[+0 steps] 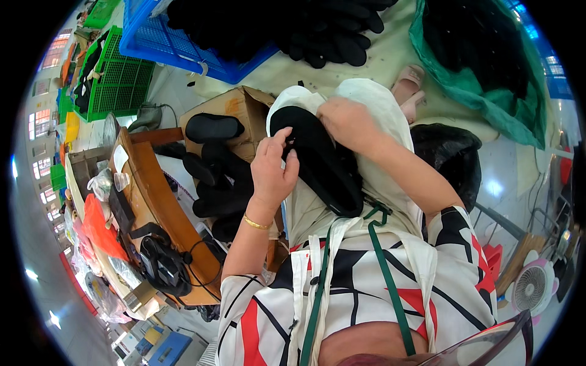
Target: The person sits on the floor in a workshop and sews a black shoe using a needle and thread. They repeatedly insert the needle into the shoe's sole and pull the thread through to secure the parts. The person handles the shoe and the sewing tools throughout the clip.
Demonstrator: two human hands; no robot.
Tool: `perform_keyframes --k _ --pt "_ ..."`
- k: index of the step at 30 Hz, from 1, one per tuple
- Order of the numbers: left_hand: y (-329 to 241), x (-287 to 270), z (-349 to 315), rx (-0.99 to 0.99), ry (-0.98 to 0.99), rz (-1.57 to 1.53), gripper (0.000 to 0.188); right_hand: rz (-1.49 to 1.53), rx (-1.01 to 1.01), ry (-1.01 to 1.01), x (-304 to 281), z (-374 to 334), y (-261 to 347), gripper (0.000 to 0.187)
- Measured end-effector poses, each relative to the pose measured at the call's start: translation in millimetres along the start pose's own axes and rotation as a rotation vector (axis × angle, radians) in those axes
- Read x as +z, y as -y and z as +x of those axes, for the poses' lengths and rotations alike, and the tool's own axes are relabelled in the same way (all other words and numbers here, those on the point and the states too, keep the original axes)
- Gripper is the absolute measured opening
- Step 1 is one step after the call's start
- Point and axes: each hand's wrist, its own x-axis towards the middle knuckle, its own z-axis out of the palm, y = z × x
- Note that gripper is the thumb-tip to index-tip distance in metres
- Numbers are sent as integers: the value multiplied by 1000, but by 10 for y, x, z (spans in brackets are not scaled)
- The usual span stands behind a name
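Observation:
A black cloth shoe lies lengthwise on my lap over a white apron, its long, smooth, sole-shaped face turned up. My left hand is at its left edge. The forefinger and thumb of that hand curl over the edge with a small gap between them, and a tiny light spot shows there. Across from it, my right hand is closed at the shoe's upper right edge, its fingertips partly hidden. More dark cloth shows beneath the shoe on the right.
At my left, a cardboard box has several black shoes on and beside it. A wooden table stands farther left. Ahead are a blue crate and a green sack of black pieces. A black bag sits right.

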Motion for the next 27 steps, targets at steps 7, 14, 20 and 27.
perform_keyframes --k 7,14,20,27 --pt "-65 189 27 -93 -130 -70 41 1127 294 -216 -62 176 558 19" --pt "76 284 37 -21 -131 16 38 1699 486 -94 -6 -3 738 31" --pt "32 336 53 13 -143 65 40 1569 447 -242 -63 -165 819 27" --pt "-37 204 162 190 -184 346 35 1204 261 -53 -286 11 1051 22"
